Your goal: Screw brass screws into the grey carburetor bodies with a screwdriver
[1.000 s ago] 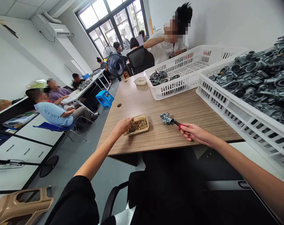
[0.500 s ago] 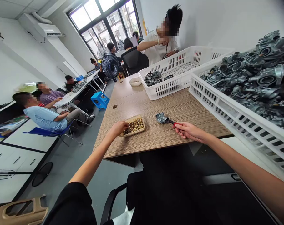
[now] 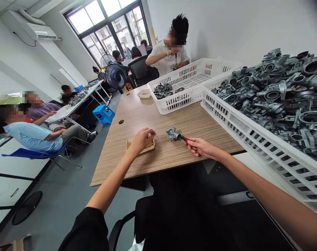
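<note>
My left hand is above a small tray of brass-coloured screws, hiding part of it. Its fingers are pressed together; whatever is between them is too small to make out. My right hand is closed around the red handle of a screwdriver. The dark shaft points left and meets a grey metal carburetor part, which lies on the wooden table.
A white crate heaped with metal parts stands at the right. Behind the table's middle is another white crate with fewer parts, and beside it a small pale tray. A person sits beyond.
My left hand has lifted from the screws and moved right, over the tray toward the metal part. My right hand still holds the screwdriver at the part. The camera view has shifted a little.
</note>
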`<control>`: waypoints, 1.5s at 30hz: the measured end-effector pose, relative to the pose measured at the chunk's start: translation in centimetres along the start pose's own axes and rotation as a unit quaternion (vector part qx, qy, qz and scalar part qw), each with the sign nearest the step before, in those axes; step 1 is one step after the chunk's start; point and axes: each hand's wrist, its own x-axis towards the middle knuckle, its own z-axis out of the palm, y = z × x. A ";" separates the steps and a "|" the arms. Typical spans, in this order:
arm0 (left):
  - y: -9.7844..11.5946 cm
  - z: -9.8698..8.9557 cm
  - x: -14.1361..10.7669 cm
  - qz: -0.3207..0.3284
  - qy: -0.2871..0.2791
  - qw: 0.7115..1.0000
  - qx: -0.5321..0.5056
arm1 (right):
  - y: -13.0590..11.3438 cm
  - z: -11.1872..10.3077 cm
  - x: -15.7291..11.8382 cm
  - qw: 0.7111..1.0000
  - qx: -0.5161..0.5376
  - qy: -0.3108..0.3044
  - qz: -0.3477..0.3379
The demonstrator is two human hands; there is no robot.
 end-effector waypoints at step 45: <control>4.1 7.8 1.4 0.135 0.040 0.989 -0.043 | -1.5 0.4 -1.1 0.998 -0.052 -0.005 0.024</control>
